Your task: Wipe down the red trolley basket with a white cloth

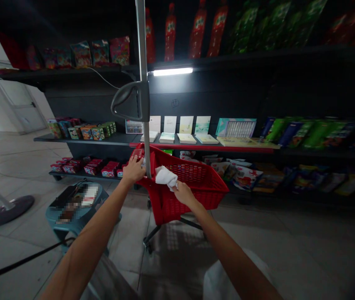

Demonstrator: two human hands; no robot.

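A red plastic shopping cart (192, 200) stands in front of me on a dark wheeled frame. My left hand (134, 168) grips its upper left end by the handle, with the fingertips over the red plastic. In my right hand (183, 193) is a bunched white cloth (166, 177), held at the cart's near side. Whether the cloth touches the cart is hard to tell. A grey metal pole (142, 46) with a looped grey bracket (130, 100) rises at the cart's handle end, between my hands and close to the left one.
Black shelves behind the cart hold books (186, 127), red bottles (171, 31), green bottles (246, 27), snack bags (246, 175) and small boxes (91, 133). At left stand a blue-grey stool (54, 214) with items on top and a round stand base (10, 210). A black cable (24, 261) crosses the lower left.
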